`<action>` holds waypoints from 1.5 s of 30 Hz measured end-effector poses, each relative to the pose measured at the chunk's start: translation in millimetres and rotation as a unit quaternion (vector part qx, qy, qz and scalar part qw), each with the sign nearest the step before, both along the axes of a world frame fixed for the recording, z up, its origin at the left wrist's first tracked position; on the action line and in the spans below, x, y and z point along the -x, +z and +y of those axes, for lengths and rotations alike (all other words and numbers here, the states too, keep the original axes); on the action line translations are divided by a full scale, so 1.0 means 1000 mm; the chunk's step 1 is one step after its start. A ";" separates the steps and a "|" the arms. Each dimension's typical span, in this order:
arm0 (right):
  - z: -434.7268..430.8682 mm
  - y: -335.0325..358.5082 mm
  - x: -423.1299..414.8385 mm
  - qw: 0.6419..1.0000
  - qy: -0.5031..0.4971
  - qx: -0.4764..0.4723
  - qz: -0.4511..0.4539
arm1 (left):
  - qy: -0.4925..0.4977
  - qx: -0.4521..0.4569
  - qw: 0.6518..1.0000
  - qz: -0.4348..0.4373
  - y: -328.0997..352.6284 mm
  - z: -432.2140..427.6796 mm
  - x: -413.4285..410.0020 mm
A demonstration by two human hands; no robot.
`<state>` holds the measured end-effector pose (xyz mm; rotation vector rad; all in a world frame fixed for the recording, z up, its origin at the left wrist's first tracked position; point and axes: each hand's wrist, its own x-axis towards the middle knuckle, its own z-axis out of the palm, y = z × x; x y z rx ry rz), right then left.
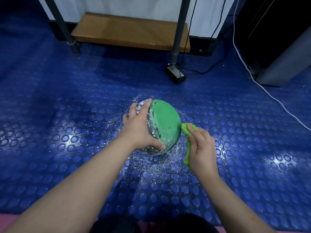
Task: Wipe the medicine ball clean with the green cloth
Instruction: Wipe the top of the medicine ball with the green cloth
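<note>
The medicine ball (164,122) rests on the blue studded floor, a green panel facing up and right, its black sections dusted with white powder. My left hand (140,127) is spread over the ball's left side, fingers and thumb pressed against it. My right hand (201,147) holds the green cloth (187,132) bunched against the ball's right lower edge; the cloth hangs down under the palm.
White powder (151,167) is scattered on the floor around the ball. A brown board (131,31) and two grey metal legs (175,39) stand at the back. A black power adapter (175,74) with cables and a white cable (262,88) lie to the right.
</note>
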<state>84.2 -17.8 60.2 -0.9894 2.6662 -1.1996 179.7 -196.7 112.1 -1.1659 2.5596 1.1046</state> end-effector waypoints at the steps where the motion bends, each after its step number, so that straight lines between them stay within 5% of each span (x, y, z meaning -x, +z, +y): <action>1: -0.003 0.002 0.001 0.999 -0.021 0.016 -0.036 | 0.001 -0.002 1.000 0.002 0.000 0.000 0.000; 5: -0.036 0.021 -0.009 0.997 -0.010 0.069 -0.020 | -0.006 0.011 1.000 0.005 -0.002 0.001 -0.001; 9: -0.050 0.012 -0.024 0.990 0.077 0.023 0.117 | -0.007 0.006 1.000 0.008 -0.005 -0.005 -0.001; 12: -0.018 -0.016 -0.027 0.987 0.096 0.009 0.131 | -0.009 -0.009 1.000 0.007 -0.007 -0.014 -0.003; 18: -0.010 -0.006 -0.016 0.984 -0.089 0.064 -0.143 | 0.013 -0.031 0.999 0.022 -0.009 -0.019 -0.009; 22: -0.056 0.034 -0.022 0.980 -0.062 0.122 -0.141 | -0.019 -0.017 1.000 -0.001 -0.009 -0.018 -0.011; 26: -0.085 0.024 -0.038 0.999 0.018 -0.049 -0.014 | -0.021 -0.021 1.000 0.007 -0.012 -0.021 -0.011; 31: -0.093 0.011 -0.034 0.998 -0.033 -0.038 -0.024 | -0.010 -0.022 0.999 0.026 -0.017 -0.020 -0.014; 40: -0.094 0.017 -0.010 0.943 -0.196 0.015 -0.269 | -0.011 -0.011 1.000 -0.001 -0.004 0.004 -0.002; 45: -0.077 0.000 -0.029 0.998 -0.005 0.052 0.026 | 0.003 -0.007 1.000 0.027 -0.013 0.003 -0.017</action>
